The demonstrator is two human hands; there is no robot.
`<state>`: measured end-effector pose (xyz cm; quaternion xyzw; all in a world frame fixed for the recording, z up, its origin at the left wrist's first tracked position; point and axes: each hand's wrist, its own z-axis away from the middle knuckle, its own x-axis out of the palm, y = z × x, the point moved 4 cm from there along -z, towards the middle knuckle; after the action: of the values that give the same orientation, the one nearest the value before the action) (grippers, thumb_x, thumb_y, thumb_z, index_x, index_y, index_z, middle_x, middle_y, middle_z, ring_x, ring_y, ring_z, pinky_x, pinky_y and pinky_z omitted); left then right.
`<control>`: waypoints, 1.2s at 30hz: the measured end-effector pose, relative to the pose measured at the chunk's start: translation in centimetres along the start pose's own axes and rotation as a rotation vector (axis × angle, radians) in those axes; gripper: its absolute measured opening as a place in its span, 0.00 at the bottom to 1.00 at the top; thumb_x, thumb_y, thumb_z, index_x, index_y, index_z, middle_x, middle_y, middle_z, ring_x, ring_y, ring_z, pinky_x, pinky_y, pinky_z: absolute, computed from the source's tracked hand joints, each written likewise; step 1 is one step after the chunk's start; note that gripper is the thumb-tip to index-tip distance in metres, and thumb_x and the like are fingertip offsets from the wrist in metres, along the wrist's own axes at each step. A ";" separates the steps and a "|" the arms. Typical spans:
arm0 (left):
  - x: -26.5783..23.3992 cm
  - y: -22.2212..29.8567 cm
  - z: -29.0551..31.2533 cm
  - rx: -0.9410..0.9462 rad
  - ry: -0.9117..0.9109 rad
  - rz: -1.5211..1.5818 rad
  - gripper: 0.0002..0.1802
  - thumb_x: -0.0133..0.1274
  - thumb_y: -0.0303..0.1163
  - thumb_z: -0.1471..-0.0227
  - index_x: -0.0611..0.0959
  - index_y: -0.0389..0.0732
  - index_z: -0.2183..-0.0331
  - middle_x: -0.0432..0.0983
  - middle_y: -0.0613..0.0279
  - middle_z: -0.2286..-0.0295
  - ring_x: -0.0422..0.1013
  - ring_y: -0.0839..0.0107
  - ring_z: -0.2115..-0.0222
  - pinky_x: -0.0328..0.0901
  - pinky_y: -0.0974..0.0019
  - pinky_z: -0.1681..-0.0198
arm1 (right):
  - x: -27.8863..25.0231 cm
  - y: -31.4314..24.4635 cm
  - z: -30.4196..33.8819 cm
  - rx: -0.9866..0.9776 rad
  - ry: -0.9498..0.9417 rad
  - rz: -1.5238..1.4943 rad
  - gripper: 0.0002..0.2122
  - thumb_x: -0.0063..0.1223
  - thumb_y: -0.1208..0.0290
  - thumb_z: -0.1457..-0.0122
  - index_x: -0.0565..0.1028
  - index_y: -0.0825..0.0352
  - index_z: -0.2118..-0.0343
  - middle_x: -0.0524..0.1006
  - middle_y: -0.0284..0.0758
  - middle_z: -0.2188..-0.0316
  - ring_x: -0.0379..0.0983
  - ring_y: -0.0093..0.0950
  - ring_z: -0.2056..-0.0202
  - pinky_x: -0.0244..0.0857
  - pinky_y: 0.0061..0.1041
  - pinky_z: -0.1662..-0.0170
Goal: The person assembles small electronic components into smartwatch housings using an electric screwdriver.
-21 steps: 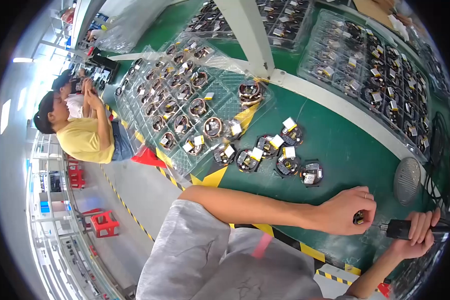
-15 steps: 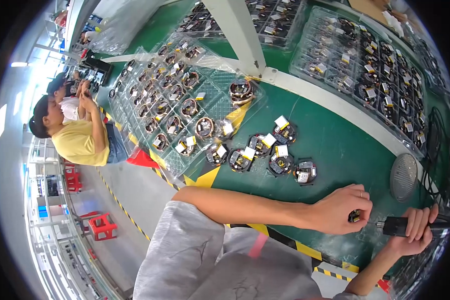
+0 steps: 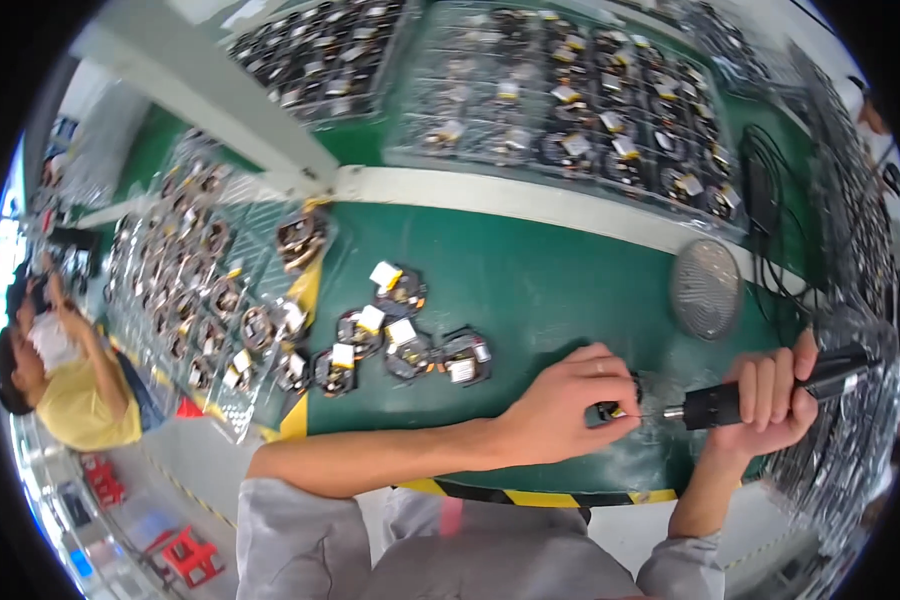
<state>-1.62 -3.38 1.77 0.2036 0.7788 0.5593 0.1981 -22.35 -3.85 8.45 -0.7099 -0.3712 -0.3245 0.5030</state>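
My left hand point(image 3: 570, 405) is closed around a small dark electronic assembly point(image 3: 606, 411), just over the green table. Only a little of that part shows between the fingers; the rest is hidden by the hand. A black electric screwdriver point(image 3: 715, 406) is gripped in my right hand point(image 3: 770, 405). It lies nearly level, and its thin bit points left at the part by my left fingertips. Whether the bit touches it I cannot tell. Left of my hands, several round black circuit assemblies with white and yellow blocks, such as this circuit assembly point(image 3: 465, 357), rest loosely grouped.
A clear plastic tray point(image 3: 260, 215) of round assemblies is at the left. Behind a white rail point(image 3: 530, 205) lie more filled trays point(image 3: 400, 135). A round mesh-like dish point(image 3: 706, 290) and black cables point(image 3: 770, 215) are back right. Stacked clear plastic point(image 3: 820, 470) borders the right.
The view has swung right, so the table things appear farther left. The screwdriver's rear end now tilts up more to the right. Both hands keep hold of their things.
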 end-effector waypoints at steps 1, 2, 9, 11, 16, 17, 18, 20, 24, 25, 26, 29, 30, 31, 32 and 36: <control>0.0 0.0 0.0 -0.004 0.001 -0.009 0.08 0.66 0.21 0.54 0.83 0.41 0.71 0.78 0.65 0.69 0.70 0.64 0.64 0.67 0.62 0.61 | -0.5 -0.2 0.2 -0.009 -0.001 0.014 0.10 0.50 0.82 0.44 0.61 0.65 0.65 0.64 0.28 0.86 0.60 0.21 0.88 0.60 0.21 0.81; 0.0 -0.2 -0.1 -0.011 0.003 -0.018 0.08 0.67 0.21 0.54 0.84 0.41 0.71 0.78 0.66 0.68 0.70 0.65 0.64 0.67 0.62 0.61 | -0.5 -0.5 0.1 -0.024 0.013 0.035 0.10 0.50 0.82 0.44 0.61 0.65 0.65 0.64 0.28 0.86 0.60 0.21 0.88 0.60 0.21 0.81; 0.5 0.6 -1.1 -0.025 -0.038 -0.137 0.16 0.69 0.25 0.55 0.83 0.42 0.61 0.78 0.63 0.59 0.70 0.60 0.55 0.68 0.59 0.53 | 0.1 -1.0 0.0 -0.051 0.008 0.127 0.10 0.51 0.80 0.44 0.62 0.65 0.64 0.66 0.28 0.86 0.62 0.20 0.87 0.61 0.21 0.79; 0.7 0.3 -0.6 0.019 -0.080 -0.304 0.30 0.69 0.30 0.56 0.78 0.42 0.49 0.71 0.59 0.48 0.66 0.54 0.47 0.65 0.52 0.45 | -0.6 -1.5 -0.3 -0.052 0.019 0.169 0.09 0.51 0.80 0.44 0.63 0.65 0.64 0.66 0.28 0.86 0.62 0.20 0.86 0.61 0.21 0.79; 0.1 0.8 0.1 0.060 -0.271 -0.580 0.33 0.67 0.37 0.57 0.78 0.40 0.48 0.71 0.56 0.47 0.66 0.54 0.45 0.66 0.50 0.43 | -0.4 -1.9 -0.1 -0.055 -0.083 0.326 0.10 0.50 0.80 0.46 0.64 0.66 0.62 0.66 0.27 0.86 0.62 0.20 0.87 0.63 0.23 0.80; 0.1 0.7 0.2 0.104 -0.290 -0.664 0.32 0.67 0.36 0.57 0.79 0.39 0.49 0.71 0.56 0.47 0.67 0.55 0.46 0.66 0.50 0.43 | -0.1 -1.8 0.0 -0.053 -0.098 0.353 0.11 0.51 0.80 0.47 0.64 0.66 0.62 0.67 0.27 0.86 0.64 0.20 0.88 0.65 0.21 0.81; 0.3 0.7 0.3 0.146 -0.311 -0.745 0.31 0.67 0.36 0.57 0.79 0.39 0.49 0.71 0.56 0.47 0.68 0.56 0.46 0.66 0.49 0.42 | 0.0 -1.7 0.2 -0.050 -0.082 0.364 0.11 0.51 0.80 0.47 0.64 0.66 0.62 0.67 0.27 0.86 0.64 0.20 0.88 0.65 0.21 0.81; 0.4 0.5 0.3 0.175 -0.299 -0.775 0.29 0.68 0.36 0.58 0.82 0.38 0.51 0.73 0.56 0.48 0.70 0.58 0.48 0.68 0.50 0.42 | 0.4 -1.6 0.5 -0.088 -0.151 0.494 0.11 0.52 0.80 0.48 0.64 0.65 0.63 0.69 0.27 0.87 0.66 0.20 0.88 0.67 0.20 0.82; 0.3 0.7 -0.2 0.255 -0.293 -0.802 0.22 0.62 0.36 0.52 0.84 0.36 0.55 0.77 0.53 0.54 0.72 0.59 0.52 0.68 0.51 0.42 | 0.9 -1.4 0.7 -0.071 -0.216 0.575 0.12 0.54 0.80 0.48 0.64 0.64 0.63 0.71 0.27 0.87 0.68 0.20 0.88 0.70 0.19 0.82; 0.4 0.7 -0.2 0.267 -0.291 -0.829 0.22 0.62 0.36 0.53 0.84 0.36 0.56 0.77 0.53 0.54 0.72 0.59 0.52 0.68 0.51 0.42 | 0.9 -1.5 0.6 -0.050 -0.259 0.616 0.12 0.54 0.80 0.48 0.65 0.64 0.63 0.73 0.27 0.87 0.69 0.20 0.87 0.70 0.20 0.81; 0.4 0.8 -0.2 0.279 -0.289 -0.856 0.22 0.62 0.36 0.53 0.85 0.35 0.56 0.77 0.53 0.53 0.72 0.59 0.52 0.69 0.51 0.42 | 0.9 -1.5 0.6 -0.042 -0.248 0.620 0.12 0.54 0.80 0.48 0.65 0.64 0.63 0.73 0.27 0.87 0.69 0.20 0.87 0.70 0.20 0.81; 0.3 0.8 -0.3 0.282 -0.287 -0.894 0.25 0.68 0.37 0.61 0.87 0.39 0.57 0.78 0.55 0.53 0.74 0.60 0.55 0.72 0.51 0.45 | 1.0 -0.9 0.8 -0.053 -0.310 0.690 0.13 0.56 0.79 0.49 0.66 0.63 0.63 0.76 0.29 0.85 0.70 0.20 0.87 0.71 0.20 0.80; 0.3 0.6 -0.3 0.276 -0.285 -0.887 0.25 0.68 0.37 0.61 0.87 0.39 0.57 0.78 0.55 0.53 0.74 0.60 0.55 0.72 0.51 0.45 | 1.1 -0.8 0.9 -0.043 -0.307 0.692 0.13 0.56 0.79 0.49 0.66 0.63 0.63 0.76 0.29 0.85 0.70 0.20 0.87 0.71 0.20 0.80; 0.4 0.6 -0.3 0.286 -0.277 -0.888 0.24 0.67 0.36 0.61 0.87 0.39 0.58 0.78 0.55 0.53 0.74 0.60 0.55 0.72 0.52 0.46 | 1.2 -0.8 1.0 -0.050 -0.305 0.715 0.13 0.56 0.79 0.50 0.66 0.63 0.62 0.76 0.29 0.85 0.70 0.20 0.87 0.71 0.20 0.80; 0.4 0.5 -0.3 0.296 -0.269 -0.888 0.23 0.67 0.36 0.60 0.87 0.39 0.58 0.78 0.55 0.54 0.74 0.60 0.55 0.72 0.53 0.46 | 1.2 -0.7 1.0 -0.057 -0.303 0.739 0.13 0.56 0.79 0.50 0.66 0.63 0.62 0.76 0.29 0.85 0.70 0.19 0.87 0.71 0.20 0.80; 0.2 0.3 -0.1 0.294 -0.252 -0.862 0.22 0.67 0.34 0.60 0.87 0.39 0.59 0.79 0.55 0.54 0.74 0.61 0.55 0.73 0.54 0.48 | 1.1 -0.5 0.9 -0.041 -0.350 0.705 0.13 0.58 0.80 0.53 0.68 0.63 0.66 0.76 0.30 0.85 0.70 0.20 0.88 0.71 0.19 0.80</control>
<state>-1.88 -3.27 2.10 -0.0462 0.8332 0.2805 0.4744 -22.14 -2.65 9.40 -0.8482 -0.1783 -0.0133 0.4985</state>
